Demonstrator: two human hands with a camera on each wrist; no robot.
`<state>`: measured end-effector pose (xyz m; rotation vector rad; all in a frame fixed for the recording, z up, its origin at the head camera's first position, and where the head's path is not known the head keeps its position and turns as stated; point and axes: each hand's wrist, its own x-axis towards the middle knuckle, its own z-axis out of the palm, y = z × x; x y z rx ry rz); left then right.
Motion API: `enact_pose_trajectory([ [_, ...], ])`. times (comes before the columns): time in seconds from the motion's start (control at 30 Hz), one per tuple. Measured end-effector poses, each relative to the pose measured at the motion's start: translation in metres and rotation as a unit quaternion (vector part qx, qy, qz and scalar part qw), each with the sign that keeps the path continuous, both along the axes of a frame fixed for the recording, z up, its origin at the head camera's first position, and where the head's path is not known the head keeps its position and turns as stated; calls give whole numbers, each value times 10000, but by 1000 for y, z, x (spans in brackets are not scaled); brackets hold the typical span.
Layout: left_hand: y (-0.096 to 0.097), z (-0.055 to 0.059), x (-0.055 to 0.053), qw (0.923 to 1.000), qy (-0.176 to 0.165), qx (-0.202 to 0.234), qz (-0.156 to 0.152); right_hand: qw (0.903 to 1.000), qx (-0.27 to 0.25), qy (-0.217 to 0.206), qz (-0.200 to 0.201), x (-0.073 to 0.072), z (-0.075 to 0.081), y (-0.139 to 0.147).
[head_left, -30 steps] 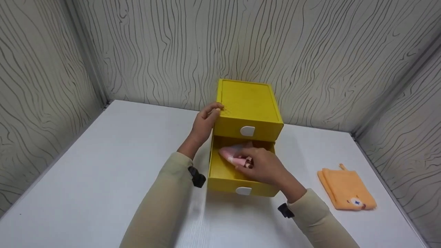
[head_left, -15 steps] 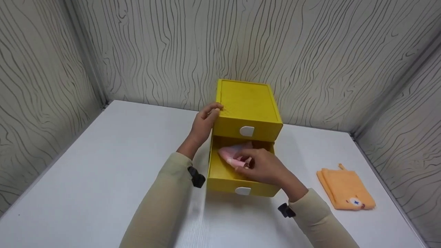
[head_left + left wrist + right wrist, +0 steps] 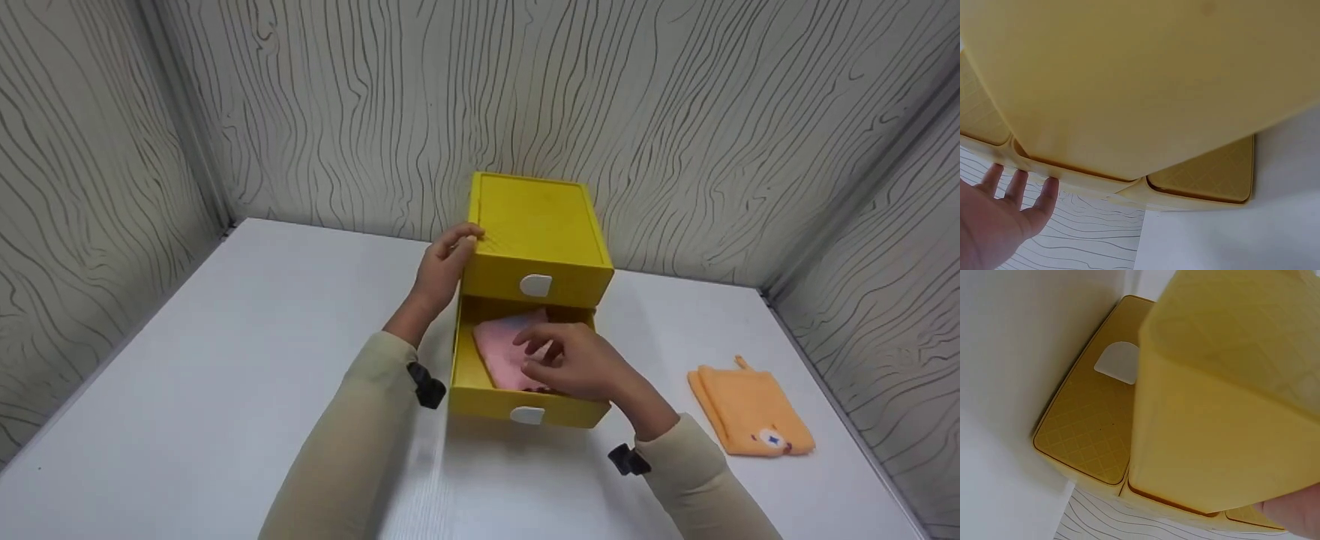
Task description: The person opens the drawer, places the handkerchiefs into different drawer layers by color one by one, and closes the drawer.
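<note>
A yellow drawer cabinet (image 3: 541, 217) stands against the back wall, its middle drawer (image 3: 480, 403) pulled out. Inside that drawer lies a pink cloth (image 3: 504, 351), spread fairly flat and partly covered by my right hand (image 3: 581, 361). The fingers of that hand are loosely bent above the cloth and hold nothing. In the right wrist view, the pulled-out drawer (image 3: 1213, 433) hides most of the hand. My left hand (image 3: 441, 274) rests on the cabinet's upper left edge; the left wrist view shows its fingertips (image 3: 1050, 187) touching the side.
An orange folded towel (image 3: 754, 412) with a hanging loop lies on the white table (image 3: 225, 390) to the right. The top drawer has a white handle (image 3: 536, 285) and is closed. A closed bottom drawer (image 3: 1092, 422) shows in the right wrist view. Wood-patterned walls (image 3: 337, 112) enclose the table.
My right hand has let go of the pink cloth's edge. The cloth's raised, rolled part now lies down toward the drawer front. The left hand stays in place.
</note>
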<state>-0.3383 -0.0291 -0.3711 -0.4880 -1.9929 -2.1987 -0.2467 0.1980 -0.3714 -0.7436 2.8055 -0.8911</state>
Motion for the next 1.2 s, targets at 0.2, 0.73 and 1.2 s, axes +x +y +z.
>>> enact_pose_trajectory([
  [0.2,0,-1,0,10000,55,-60,23,9998,-166,136,-5,4,1,1],
  [0.73,1,2,2,10000,-34,-4,-43,9870,-1017,1203,320,35,15,1],
  [1.2,0,1,1,9999,-92,38,-37,9758,-1463,1554,471,69,23,8],
])
